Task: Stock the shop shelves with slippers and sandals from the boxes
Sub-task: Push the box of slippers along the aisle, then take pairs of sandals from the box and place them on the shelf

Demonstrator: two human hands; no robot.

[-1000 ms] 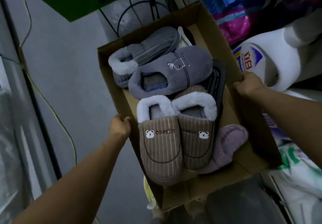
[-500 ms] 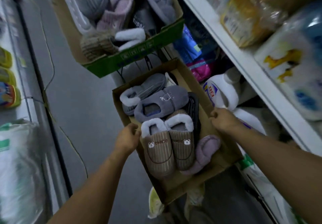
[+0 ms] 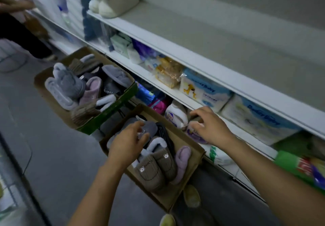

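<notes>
Your left hand (image 3: 129, 140) hovers loosely curled over the grey slipper (image 3: 149, 128) in the near box (image 3: 186, 190), holding nothing. Your right hand (image 3: 209, 126) hangs relaxed beside it, empty. Grab both brown slippers (image 3: 156, 166) together as a pair; the top shelf (image 3: 193, 37) has room.

A shop aisle: white shelves (image 3: 193, 64) stocked with packaged goods (image 3: 204, 88).

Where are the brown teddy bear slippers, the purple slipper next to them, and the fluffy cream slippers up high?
brown bear slippers (image 3: 154, 167), head view, ribbed top
purple slipper (image 3: 182, 160), head view, plush upper
cream slippers (image 3: 114, 1), head view, fluffy side, on the upper shelf
</notes>
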